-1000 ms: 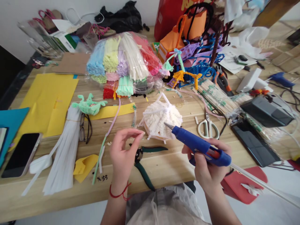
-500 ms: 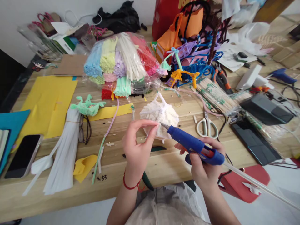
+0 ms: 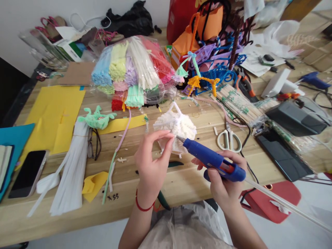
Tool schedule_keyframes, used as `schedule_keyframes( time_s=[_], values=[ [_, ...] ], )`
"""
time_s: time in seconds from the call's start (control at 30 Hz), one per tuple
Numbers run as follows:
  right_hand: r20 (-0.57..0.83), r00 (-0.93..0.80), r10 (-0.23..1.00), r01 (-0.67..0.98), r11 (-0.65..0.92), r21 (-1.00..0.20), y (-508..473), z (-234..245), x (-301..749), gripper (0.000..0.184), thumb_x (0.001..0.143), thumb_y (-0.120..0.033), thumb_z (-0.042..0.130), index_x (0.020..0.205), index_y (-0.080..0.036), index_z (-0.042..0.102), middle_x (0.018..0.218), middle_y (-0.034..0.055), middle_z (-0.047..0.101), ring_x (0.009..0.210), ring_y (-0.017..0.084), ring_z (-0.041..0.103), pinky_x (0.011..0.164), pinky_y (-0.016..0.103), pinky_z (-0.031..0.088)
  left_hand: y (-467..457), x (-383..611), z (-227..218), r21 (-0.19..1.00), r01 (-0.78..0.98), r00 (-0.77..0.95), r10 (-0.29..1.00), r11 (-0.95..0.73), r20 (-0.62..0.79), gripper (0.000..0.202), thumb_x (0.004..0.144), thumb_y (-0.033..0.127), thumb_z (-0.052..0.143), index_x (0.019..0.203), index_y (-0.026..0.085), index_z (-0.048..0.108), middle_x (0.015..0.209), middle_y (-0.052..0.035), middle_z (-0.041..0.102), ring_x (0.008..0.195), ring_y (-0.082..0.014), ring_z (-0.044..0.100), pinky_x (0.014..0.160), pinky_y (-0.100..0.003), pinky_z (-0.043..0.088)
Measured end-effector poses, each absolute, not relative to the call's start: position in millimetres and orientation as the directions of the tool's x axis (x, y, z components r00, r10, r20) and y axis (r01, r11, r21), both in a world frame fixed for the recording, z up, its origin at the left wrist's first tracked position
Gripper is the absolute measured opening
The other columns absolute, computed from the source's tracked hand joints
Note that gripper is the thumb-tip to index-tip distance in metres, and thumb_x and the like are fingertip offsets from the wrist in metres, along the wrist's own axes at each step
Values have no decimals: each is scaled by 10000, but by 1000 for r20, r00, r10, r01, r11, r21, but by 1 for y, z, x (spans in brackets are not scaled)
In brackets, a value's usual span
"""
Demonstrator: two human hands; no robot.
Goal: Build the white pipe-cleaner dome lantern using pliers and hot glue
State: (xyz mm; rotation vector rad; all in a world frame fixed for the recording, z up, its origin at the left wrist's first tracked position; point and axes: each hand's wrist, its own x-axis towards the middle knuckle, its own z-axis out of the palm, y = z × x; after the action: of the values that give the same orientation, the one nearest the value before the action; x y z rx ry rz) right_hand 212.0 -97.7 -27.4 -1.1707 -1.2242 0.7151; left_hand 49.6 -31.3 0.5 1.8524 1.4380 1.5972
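Note:
My right hand (image 3: 223,180) grips a blue glue gun (image 3: 210,159) by its handle, with a clear glue stick trailing out to the right. The gun's metal tip touches the fingertips of my left hand (image 3: 153,162), which are pinched together on something too small to make out. Just behind the tip lies a white fuzzy pipe-cleaner ball (image 3: 176,126) on the wooden table (image 3: 181,183). Green-handled pliers (image 3: 166,200) lie partly hidden under my left hand and wrist.
A clear bag of coloured pipe cleaners (image 3: 132,71) sits behind. White scissors (image 3: 229,140), a bundle of wooden sticks (image 3: 238,103) and a black tablet (image 3: 282,155) lie right. White pipe cleaners (image 3: 72,169), yellow paper (image 3: 54,114), glasses and a phone (image 3: 26,173) lie left.
My left hand moved right and up to meet the glue gun's tip, covering the pliers. The gun shifted slightly left toward the white ball.

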Motion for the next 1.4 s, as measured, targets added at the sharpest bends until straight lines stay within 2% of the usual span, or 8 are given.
schedule_keyframes(
  time_s=[0.27,0.33,0.43,0.57,0.73,1.0,1.17,1.4],
  values=[
    [323,268,908,111,304,-946,-98,-31,211,306,900,-281,669,1139,-264,478,974,41,669,733,200,735,653,355,586,-33,41,6,355,708,182,644,-610,743,364,827,34,700,1138,206,621,988,-36,759,951,-179,700,876,-324,543],
    [310,262,914,94,295,-951,-98,-30,210,312,903,-279,667,1149,-266,475,972,45,679,741,206,738,667,365,589,-33,41,3,403,678,127,637,-615,760,378,811,30,719,1131,206,619,1009,-36,757,959,-175,699,888,-323,546],
    [292,257,921,73,283,-956,-99,-28,209,305,906,-285,664,1145,-267,474,980,48,679,760,211,742,677,368,594,-31,41,-1,661,510,-65,741,-551,668,281,850,75,695,1083,218,629,1057,-36,726,1016,-170,682,949,-353,547],
    [285,272,919,76,274,-959,-98,-27,208,299,905,-296,666,1135,-270,477,989,40,663,755,204,741,665,360,594,-25,40,-3,850,319,-65,886,-419,460,288,913,196,642,1193,254,611,1370,-68,580,1323,-231,522,1143,-470,423],
    [307,258,916,74,298,-952,-98,-30,209,303,909,-275,659,1149,-266,475,971,40,683,752,200,741,669,351,591,-15,36,-5,843,309,123,897,-441,424,455,956,256,585,1394,332,488,1579,-34,389,1477,-254,337,1233,-521,269],
    [272,259,927,76,262,-962,-98,-28,208,303,911,-296,655,1141,-261,461,958,49,696,753,208,742,680,368,594,-10,36,-7,817,293,178,868,-496,463,370,965,237,563,1329,304,563,1423,-29,563,1411,-225,416,1226,-486,280],
    [274,273,922,58,269,-961,-97,-26,207,305,905,-286,667,1135,-260,467,959,36,689,739,196,739,677,359,590,-5,34,0,816,288,229,863,-501,450,375,968,232,545,1334,307,568,1353,-45,547,1317,-208,478,1180,-428,355],
    [214,278,936,-54,238,-970,-95,-24,205,256,935,-304,628,1121,-268,455,875,25,724,720,204,730,598,330,558,-2,33,1,842,255,253,874,-475,416,350,949,215,566,1287,300,596,1313,-50,524,1295,-214,476,1179,-429,346]
  ],
)
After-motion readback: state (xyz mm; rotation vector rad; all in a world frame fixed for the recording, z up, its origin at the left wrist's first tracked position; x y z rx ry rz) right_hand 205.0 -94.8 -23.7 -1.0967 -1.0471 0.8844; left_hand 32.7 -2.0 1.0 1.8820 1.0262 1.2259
